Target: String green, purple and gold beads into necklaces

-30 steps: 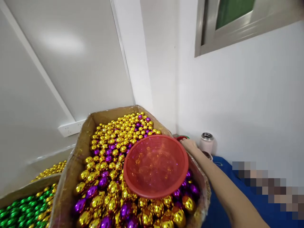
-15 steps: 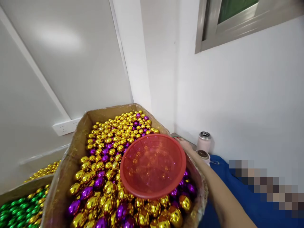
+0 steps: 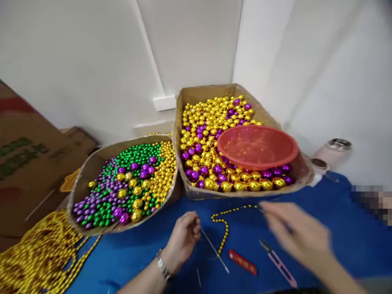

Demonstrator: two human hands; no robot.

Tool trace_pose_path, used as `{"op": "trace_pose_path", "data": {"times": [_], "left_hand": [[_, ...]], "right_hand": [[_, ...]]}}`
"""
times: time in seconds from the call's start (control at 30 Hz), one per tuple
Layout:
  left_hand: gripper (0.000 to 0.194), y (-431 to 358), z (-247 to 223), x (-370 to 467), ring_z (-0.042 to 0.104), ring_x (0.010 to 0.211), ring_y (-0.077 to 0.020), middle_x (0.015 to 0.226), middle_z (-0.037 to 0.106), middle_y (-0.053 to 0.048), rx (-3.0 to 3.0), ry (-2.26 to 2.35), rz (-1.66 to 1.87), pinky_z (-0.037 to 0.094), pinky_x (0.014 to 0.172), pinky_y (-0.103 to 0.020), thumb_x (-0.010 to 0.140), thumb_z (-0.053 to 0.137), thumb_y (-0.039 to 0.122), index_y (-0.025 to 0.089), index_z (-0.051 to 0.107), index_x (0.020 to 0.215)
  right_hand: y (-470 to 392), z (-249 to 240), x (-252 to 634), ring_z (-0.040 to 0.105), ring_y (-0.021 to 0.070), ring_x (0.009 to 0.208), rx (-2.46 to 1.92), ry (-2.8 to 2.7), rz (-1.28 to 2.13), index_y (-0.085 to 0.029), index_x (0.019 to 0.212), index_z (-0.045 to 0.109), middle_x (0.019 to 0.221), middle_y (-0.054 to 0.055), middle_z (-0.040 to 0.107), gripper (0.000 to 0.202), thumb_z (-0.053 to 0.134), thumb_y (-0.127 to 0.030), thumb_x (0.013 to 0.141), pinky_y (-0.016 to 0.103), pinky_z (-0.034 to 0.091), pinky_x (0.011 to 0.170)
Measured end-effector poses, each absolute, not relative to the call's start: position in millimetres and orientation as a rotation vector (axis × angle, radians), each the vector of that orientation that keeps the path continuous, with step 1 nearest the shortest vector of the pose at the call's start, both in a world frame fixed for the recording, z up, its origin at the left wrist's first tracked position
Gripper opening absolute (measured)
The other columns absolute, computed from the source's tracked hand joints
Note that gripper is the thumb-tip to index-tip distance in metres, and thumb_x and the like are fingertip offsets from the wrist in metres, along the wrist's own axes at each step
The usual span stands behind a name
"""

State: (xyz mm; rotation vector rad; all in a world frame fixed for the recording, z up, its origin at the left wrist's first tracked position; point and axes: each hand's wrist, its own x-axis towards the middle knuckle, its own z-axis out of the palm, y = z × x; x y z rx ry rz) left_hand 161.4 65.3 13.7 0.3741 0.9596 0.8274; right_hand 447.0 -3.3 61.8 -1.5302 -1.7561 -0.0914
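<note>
Working the blue tabletop point(image 3: 318, 196), you have your L hand point(image 3: 185, 232) at lower center of frame, fingers clenched on the upper end of a thin pale strand point(image 3: 211, 245) that slants down to the right, a metal band point(image 3: 163, 264) on the wrist. Your R hand point(image 3: 300, 230), lower right, is blurred, fingers bent, tips beside the upper end of a gold bead string point(image 3: 227, 232); can't tell if they grasp it. The string lies in a bend btwn your hands, its lower end by the pale strand. Nearby sit a red label point(image 3: 243, 262) and pink-handled snips point(image 3: 280, 266), the latter below your R hand. Behind, center right, a lg. box point(image 3: 220, 194) holds gold & purple balls point(image 3: 210, 183), w/ a red basin point(image 3: 257, 166) on top. Center left, a sm. box point(image 3: 72, 200) holds green, purple & gold beads point(image 3: 134, 153). Gold strands point(image 3: 36, 249) pile up lower left; an open pink flask point(image 3: 333, 153) stands at right.
</note>
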Motion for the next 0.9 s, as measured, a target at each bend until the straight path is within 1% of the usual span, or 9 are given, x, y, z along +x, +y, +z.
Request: {"op": "trace_pose_path", "data": {"times": [0.07,0.17,0.23,0.37,0.43,0.53,0.6,0.73,0.9], "left_hand": [[0.022,59.0,21.6,164.8,0.043,0.046,-0.0042,0.064,0.054,0.003,0.363,0.909,0.830,0.028,0.043,-0.018,0.067,0.072,0.027,0.015,0.054,0.071],[0.023,44.7,32.1,166.2,0.041,0.045,-0.0040,0.060,0.052,0.004,0.346,0.841,0.821,0.026,0.042,-0.018,0.066,0.073,0.026,0.014,0.053,0.068],[0.023,33.1,34.6,162.6,0.041,0.044,-0.0045,0.057,0.050,0.005,0.305,0.799,0.813,0.026,0.042,-0.018,0.064,0.073,0.025,0.015,0.053,0.068],[0.024,20.2,26.7,151.4,0.049,0.053,-0.0086,0.058,0.050,0.004,0.247,0.812,0.839,0.035,0.051,-0.021,0.061,0.073,0.025,0.016,0.051,0.068],[0.024,24.2,16.5,141.8,0.050,0.057,-0.0109,0.060,0.050,0.003,0.427,0.884,0.936,0.038,0.057,-0.025,0.066,0.068,0.030,0.018,0.048,0.066],[0.025,39.5,-4.2,113.8,0.046,0.061,-0.0136,0.063,0.048,0.001,1.137,1.188,1.125,0.038,0.062,-0.028,0.083,0.050,0.037,0.019,0.045,0.066],[0.023,48.8,-18.6,87.9,0.046,0.068,-0.0165,0.068,0.049,-0.001,1.514,1.372,1.157,0.037,0.069,-0.031,0.087,0.044,0.033,0.020,0.046,0.068],[0.017,51.3,-39.7,46.3,0.046,0.075,-0.0209,0.071,0.049,-0.004,1.695,1.429,1.110,0.034,0.077,-0.036,0.082,0.050,0.025,0.021,0.048,0.065],[0.017,36.3,-44.6,43.1,0.046,0.074,-0.0213,0.072,0.053,-0.005,1.789,1.392,1.043,0.033,0.072,-0.034,0.083,0.048,0.024,0.021,0.051,0.067]], "right_hand": [[-17.1,43.3,387.7,0.068,0.0184,0.084,-1.274,-2.046,-0.052,-0.040,0.131,0.045,0.097,-0.001,0.070,0.047,0.049,-0.019,0.089,0.031,0.056,0.074],[-15.3,20.7,329.3,0.067,0.0161,0.086,-1.118,-2.119,-0.150,-0.027,0.128,0.052,0.099,0.005,0.070,0.041,0.048,-0.014,0.089,0.027,0.054,0.075],[-10.9,11.7,309.7,0.067,0.0154,0.087,-1.068,-2.069,-0.173,-0.023,0.124,0.055,0.097,0.007,0.069,0.038,0.048,-0.012,0.088,0.026,0.054,0.075],[-11.7,13.2,282.4,0.067,0.0181,0.087,-1.077,-1.835,0.173,-0.033,0.103,0.063,0.095,0.002,0.069,0.024,0.048,-0.021,0.088,0.031,0.055,0.075],[-14.5,23.7,271.5,0.068,0.0196,0.079,-1.141,-1.697,0.395,-0.036,0.094,0.062,0.084,-0.001,0.069,0.020,0.044,-0.029,0.089,0.032,0.057,0.069],[-13.8,47.0,272.2,0.064,0.0187,0.053,-1.241,-1.549,0.508,-0.033,0.096,0.053,0.062,-0.003,0.064,0.018,0.035,-0.032,0.094,0.031,0.054,0.052],[-7.3,64.0,287.0,0.060,0.0165,0.048,-1.293,-1.358,0.553,-0.028,0.092,0.044,0.072,0.001,0.067,0.015,0.033,-0.037,0.095,0.031,0.052,0.051],[14.3,95.3,329.6,0.052,0.0121,0.042,-1.350,-0.889,0.634,-0.026,0.079,0.041,0.068,0.004,0.064,0.030,0.049,-0.055,0.085,0.027,0.042,0.041],[37.9,136.9,351.5,0.048,0.0074,0.037,-1.430,-0.705,0.618,-0.026,0.077,0.041,0.061,0.000,0.057,0.028,0.056,-0.049,0.080,0.024,0.037,0.039]]}}
